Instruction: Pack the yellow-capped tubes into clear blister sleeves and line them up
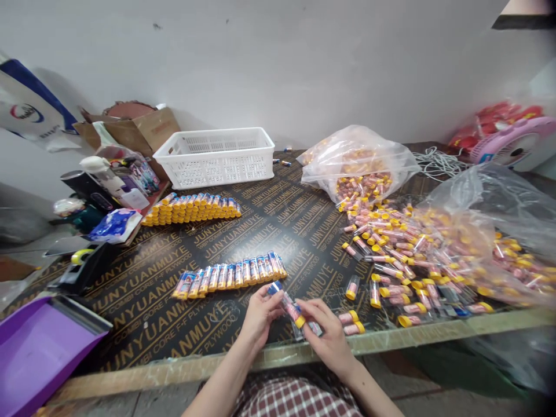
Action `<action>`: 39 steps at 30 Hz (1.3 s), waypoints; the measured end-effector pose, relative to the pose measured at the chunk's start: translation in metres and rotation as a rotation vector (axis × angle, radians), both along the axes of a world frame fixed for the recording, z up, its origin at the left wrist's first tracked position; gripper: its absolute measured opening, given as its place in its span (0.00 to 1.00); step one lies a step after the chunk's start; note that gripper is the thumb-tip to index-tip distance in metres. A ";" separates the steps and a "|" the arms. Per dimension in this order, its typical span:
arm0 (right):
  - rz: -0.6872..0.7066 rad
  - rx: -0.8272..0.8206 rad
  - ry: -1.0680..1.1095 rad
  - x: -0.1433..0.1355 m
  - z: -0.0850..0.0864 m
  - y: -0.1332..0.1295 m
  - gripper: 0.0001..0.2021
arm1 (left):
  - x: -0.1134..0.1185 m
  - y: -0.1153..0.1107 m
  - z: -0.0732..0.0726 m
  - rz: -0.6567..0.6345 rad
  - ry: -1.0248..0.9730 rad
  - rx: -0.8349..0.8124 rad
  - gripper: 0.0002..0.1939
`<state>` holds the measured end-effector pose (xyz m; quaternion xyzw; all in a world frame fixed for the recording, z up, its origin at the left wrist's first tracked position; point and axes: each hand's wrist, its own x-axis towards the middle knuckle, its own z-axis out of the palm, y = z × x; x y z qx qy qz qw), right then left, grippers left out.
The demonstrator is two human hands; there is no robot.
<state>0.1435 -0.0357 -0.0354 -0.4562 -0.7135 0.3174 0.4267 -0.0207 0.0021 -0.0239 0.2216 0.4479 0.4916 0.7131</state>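
Observation:
My left hand [259,317] pinches the blue end of a small clear tube [289,306] with pink contents and a yellow cap. The fingers of my right hand [326,331] close around its yellow end, so the tube is held tilted between both hands. Just beyond my left hand lies a neat row of blue-wrapped tubes [230,273] with yellow ends. To the right spreads a loose heap of unwrapped pink tubes [403,249] with yellow caps. Two such tubes [351,323] lie beside my right hand. Something clear and partly hidden lies under my hands.
Stacked blue-and-yellow tubes [191,209] sit at the back left before a white plastic basket [217,165]. An open plastic bag [360,156] of tubes stands at the back. At left are a tape dispenser [82,266] and purple dustpan [43,353]; a pink fan [515,139] is far right.

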 end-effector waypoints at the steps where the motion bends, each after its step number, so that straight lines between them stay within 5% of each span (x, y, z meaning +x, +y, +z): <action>1: -0.008 0.006 -0.011 0.000 0.000 0.001 0.28 | 0.000 -0.001 0.002 -0.045 -0.006 0.004 0.19; 5: 0.043 0.022 -0.002 0.002 0.006 0.004 0.41 | 0.001 -0.008 0.010 -0.201 -0.005 0.021 0.19; 10: 0.209 -0.046 0.038 0.004 0.011 0.006 0.42 | 0.008 -0.016 0.014 -0.293 0.010 -0.016 0.21; 21: 0.191 -0.086 0.268 -0.001 -0.001 0.004 0.42 | 0.013 -0.020 0.012 -0.254 0.015 -0.051 0.23; 39: 0.223 -0.057 0.285 -0.002 0.001 0.002 0.44 | 0.013 -0.022 0.015 -0.251 0.036 -0.050 0.22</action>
